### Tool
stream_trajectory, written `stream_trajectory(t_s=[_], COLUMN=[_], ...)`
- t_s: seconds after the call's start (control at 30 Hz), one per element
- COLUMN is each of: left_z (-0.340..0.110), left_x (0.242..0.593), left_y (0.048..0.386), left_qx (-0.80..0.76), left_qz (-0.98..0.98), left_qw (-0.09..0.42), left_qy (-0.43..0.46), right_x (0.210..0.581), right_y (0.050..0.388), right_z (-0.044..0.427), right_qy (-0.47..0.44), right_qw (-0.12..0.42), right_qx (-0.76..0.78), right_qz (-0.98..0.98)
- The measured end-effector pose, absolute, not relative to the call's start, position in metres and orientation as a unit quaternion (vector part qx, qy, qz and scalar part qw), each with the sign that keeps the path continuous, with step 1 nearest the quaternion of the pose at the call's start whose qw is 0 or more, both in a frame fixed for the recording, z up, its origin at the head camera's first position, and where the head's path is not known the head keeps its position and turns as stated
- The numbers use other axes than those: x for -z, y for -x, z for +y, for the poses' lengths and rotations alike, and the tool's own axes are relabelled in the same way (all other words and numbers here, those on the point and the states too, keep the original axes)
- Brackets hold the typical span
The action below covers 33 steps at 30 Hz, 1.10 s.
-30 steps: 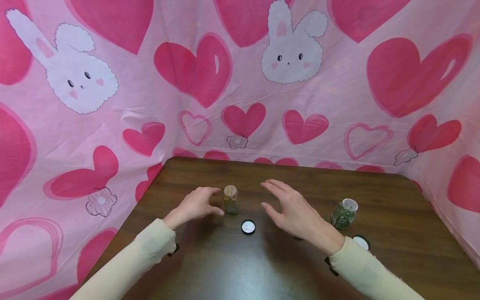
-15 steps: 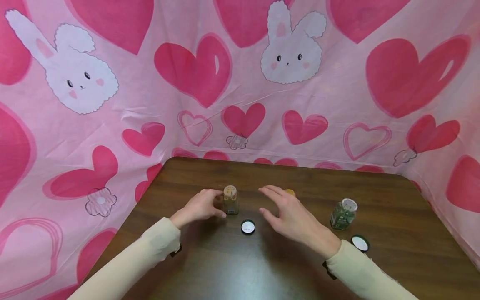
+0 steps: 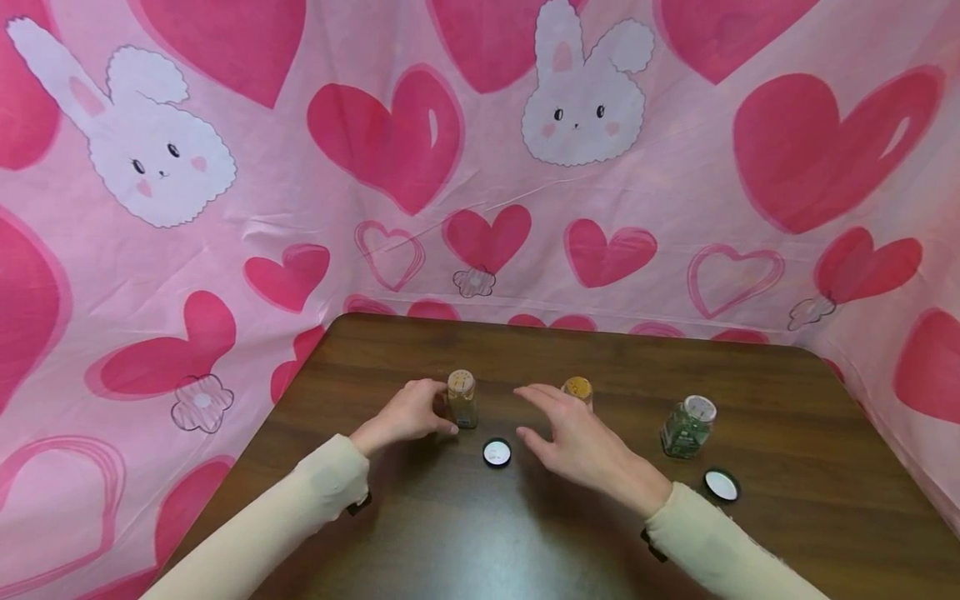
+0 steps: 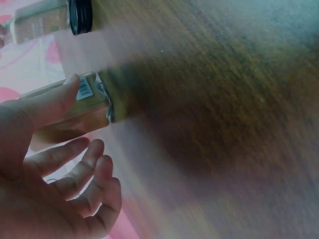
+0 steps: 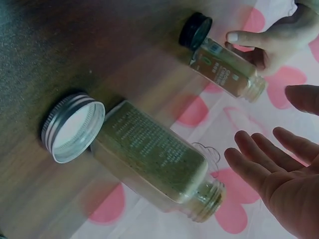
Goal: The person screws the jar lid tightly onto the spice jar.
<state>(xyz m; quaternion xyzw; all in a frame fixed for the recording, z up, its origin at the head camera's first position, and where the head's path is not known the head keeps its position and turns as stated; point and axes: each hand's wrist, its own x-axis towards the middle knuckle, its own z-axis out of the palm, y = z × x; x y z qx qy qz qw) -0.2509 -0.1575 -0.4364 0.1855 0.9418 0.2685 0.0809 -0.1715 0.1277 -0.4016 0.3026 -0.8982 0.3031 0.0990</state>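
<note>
A glass spice jar of brownish powder stands uncapped, its perforated shaker top showing. My left hand is beside it, thumb in front and fingers loosely bent at its far side; the left wrist view shows the fingers spread around the jar without a firm grip. To the right of the jar hovers my right hand, fingers loosely extended and holding nothing. Partly hidden behind that hand is a second spice jar with a yellowish top. The right wrist view shows this jar uncapped beside a lid.
A jar of green herbs stands uncapped on the right, with an upturned dark lid before it. Another upturned lid lies between my hands. The brown wooden table backs onto a pink heart-patterned cloth.
My left hand has moved right, closer around the brownish jar. The right hand has shifted slightly left and down, uncovering the yellowish-topped jar behind it. The jars and lids stay put.
</note>
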Motion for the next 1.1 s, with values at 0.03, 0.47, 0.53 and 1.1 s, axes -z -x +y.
stream_trajectory(t_s=[0.03,0.47,0.53,1.1], left_z=[-0.157,-0.153,-0.152,-0.151], left_x=[0.437,0.436,0.437,0.443], left_y=[0.251,0.257,0.258,0.260], left_qx=[-0.268,-0.252,-0.254,-0.274], left_qz=[0.942,0.946,0.946,0.941], left_qw=[0.080,0.077,0.077,0.091], left_qy=[-0.186,-0.189,-0.186,-0.176], right_x=[0.403,0.415,0.417,0.433], right_y=[0.172,0.179,0.180,0.184], right_z=[0.128,0.123,0.123,0.116], right_qy=[-0.302,-0.307,-0.309,-0.321], right_qw=[0.094,0.053,0.051,0.016], right_qx=[-0.303,-0.309,-0.309,-0.295], right_qz=[-0.899,-0.899,-0.898,-0.900])
